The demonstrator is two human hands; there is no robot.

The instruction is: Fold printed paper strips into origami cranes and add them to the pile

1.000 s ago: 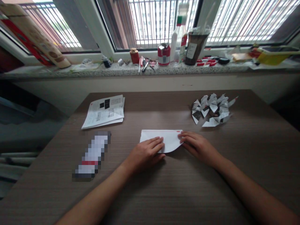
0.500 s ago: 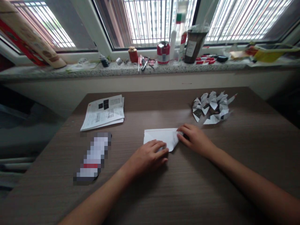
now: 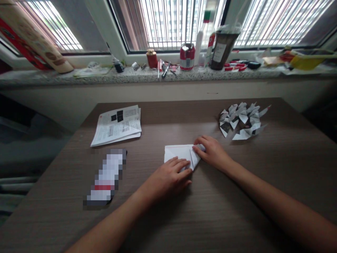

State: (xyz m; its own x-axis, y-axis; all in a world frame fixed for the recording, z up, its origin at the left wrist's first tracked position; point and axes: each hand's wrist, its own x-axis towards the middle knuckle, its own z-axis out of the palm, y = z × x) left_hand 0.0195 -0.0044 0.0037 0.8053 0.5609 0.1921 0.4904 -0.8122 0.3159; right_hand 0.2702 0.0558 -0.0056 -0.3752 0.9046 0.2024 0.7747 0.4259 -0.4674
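A partly folded white sheet of paper [image 3: 177, 151] lies on the table in front of me. My left hand [image 3: 175, 174] rests across its lower edge, fingers stretched out and slightly apart, pressing it down. At the sheet's right end, my right hand [image 3: 210, 151] has thumb and fingers closed on a turned-over flap. The flap slants down towards my left fingertips, and some faint print shows on it. My right fingers hide the far right corner.
Printed sheets [image 3: 118, 126] lie at the table's back left, above a pixelated phone-like object [image 3: 106, 177]. Several folded paper pieces [image 3: 242, 121] form a ring at the back right. A red can [image 3: 187, 58], a dark cup [image 3: 223, 49] and a bottle stand on the windowsill [image 3: 147, 77].
My right hand has moved left and inward, folding the paper's right end over, so a slanted flap with print now shows. My left hand stays on the lower edge. The view has shifted slightly.
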